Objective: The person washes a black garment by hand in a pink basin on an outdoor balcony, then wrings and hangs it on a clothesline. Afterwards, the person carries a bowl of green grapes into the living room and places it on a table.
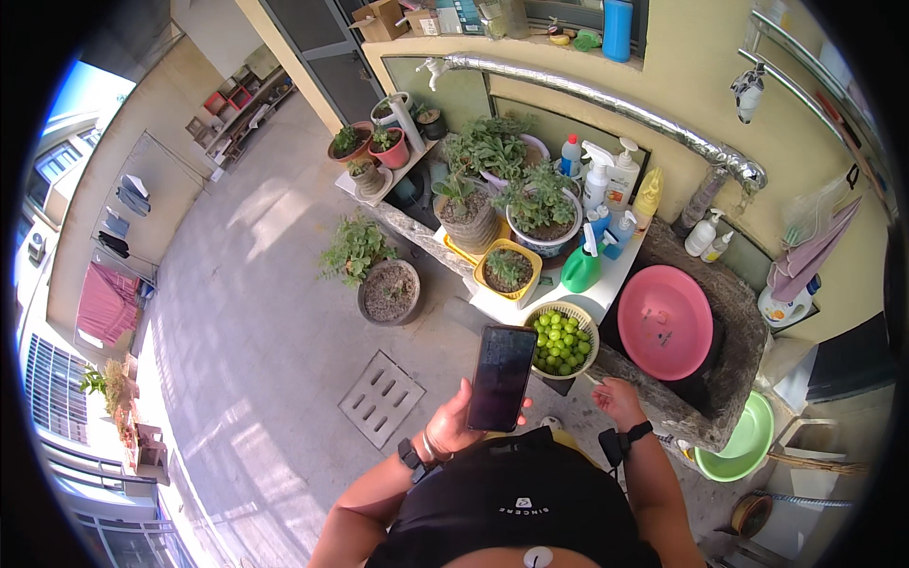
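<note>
My left hand (452,420) holds a dark smartphone (503,376) upright in front of my body, with fingertips showing at its right edge. Too dim to make out is what its screen shows. My right hand (619,402) is closed around the handle end of a pale yellow plastic colander (594,328). Small round green fruits (561,342), possibly grapes, fill the colander. It hangs beside the stone sink, just off the corner of a white tabletop (603,284), and the phone's upper right corner overlaps its left rim in view.
Right of the colander, a pink basin (665,321) sits in a rough stone sink (738,355). A green basin (742,444) is lower right. Spray bottles (582,266) and potted plants (505,270) crowd the tabletop. A large pot (389,292) and a drain grate (382,399) are on the left.
</note>
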### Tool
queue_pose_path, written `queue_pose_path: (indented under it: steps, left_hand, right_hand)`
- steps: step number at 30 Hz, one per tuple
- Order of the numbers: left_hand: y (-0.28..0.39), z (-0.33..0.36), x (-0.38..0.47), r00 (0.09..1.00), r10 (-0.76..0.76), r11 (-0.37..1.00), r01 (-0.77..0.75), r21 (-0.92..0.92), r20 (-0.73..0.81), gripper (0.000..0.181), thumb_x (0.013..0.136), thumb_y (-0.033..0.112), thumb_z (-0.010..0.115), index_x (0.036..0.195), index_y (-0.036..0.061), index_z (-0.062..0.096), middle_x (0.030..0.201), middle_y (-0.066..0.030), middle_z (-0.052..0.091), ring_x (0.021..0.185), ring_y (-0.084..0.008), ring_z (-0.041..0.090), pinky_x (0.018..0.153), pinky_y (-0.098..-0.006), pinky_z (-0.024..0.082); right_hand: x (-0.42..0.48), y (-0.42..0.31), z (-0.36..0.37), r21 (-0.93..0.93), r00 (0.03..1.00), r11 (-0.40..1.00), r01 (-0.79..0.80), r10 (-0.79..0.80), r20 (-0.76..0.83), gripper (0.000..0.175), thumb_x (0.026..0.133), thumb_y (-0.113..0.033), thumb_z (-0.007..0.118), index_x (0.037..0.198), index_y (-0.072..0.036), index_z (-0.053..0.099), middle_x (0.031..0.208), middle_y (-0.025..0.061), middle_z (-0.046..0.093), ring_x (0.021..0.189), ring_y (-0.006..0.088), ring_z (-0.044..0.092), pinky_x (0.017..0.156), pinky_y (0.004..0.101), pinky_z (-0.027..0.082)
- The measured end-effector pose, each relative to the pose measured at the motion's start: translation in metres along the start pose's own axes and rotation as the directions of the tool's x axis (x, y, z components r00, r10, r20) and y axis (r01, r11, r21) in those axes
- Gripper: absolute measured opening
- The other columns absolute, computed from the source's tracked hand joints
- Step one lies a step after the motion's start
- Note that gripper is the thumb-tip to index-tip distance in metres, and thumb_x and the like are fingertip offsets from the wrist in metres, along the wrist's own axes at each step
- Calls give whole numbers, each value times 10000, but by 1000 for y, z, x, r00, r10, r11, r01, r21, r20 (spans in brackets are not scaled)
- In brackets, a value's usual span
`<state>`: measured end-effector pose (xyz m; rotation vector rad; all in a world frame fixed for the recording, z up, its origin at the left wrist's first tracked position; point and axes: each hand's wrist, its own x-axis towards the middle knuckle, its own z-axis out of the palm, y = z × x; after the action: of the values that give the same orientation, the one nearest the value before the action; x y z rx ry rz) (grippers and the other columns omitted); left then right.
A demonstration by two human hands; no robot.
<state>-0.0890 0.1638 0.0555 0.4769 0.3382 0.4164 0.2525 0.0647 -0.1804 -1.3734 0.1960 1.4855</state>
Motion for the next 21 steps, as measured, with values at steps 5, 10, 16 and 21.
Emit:
queue_pose_path:
  steps: [5, 10, 16, 21]
  left_hand:
    - [12, -22, -42, 972, 192, 979, -180, 97, -138, 863, 863, 581, 617, 1456, 20, 339, 1367, -242, 498, 1201, -351, 545, 1046, -447, 415]
    - [19, -47, -102, 879, 361, 924, -292, 246, -313, 803, 716, 312, 805, 1365, 17, 435, 1170, -128, 565, 1071, -246, 561, 966, -367, 441]
    - [-2, -76, -173, 723, 429, 893, -251, 374, -542, 633, 664, 168, 775, 1225, 44, 508, 1081, -95, 594, 985, -227, 602, 886, -387, 499]
    - [-39, -100, -234, 599, 298, 949, -99, 300, -743, 624, 644, 37, 763, 1223, 35, 529, 1116, -89, 600, 961, -209, 592, 850, -355, 509]
  right_hand:
    - [33, 30, 24, -125, 990, 989, -75, 58, -131, 311, 854, -125, 670, 1111, -1, 548, 1018, 148, 625, 849, 287, 647, 676, 404, 542]
    - [30, 37, 60, -813, 406, 132, 568, -904, 137, 256, 765, -45, 675, 1011, -26, 606, 915, 141, 631, 856, 310, 630, 733, 407, 509]
    - [25, -2, 75, -845, 481, 25, 534, -831, 280, 158, 736, -35, 673, 888, -53, 638, 846, 136, 619, 929, 345, 591, 807, 438, 478]
    - [38, -20, 81, -927, 479, -223, 302, -805, 350, 265, 723, -55, 648, 981, -85, 698, 1197, 170, 560, 1143, 367, 501, 924, 467, 431]
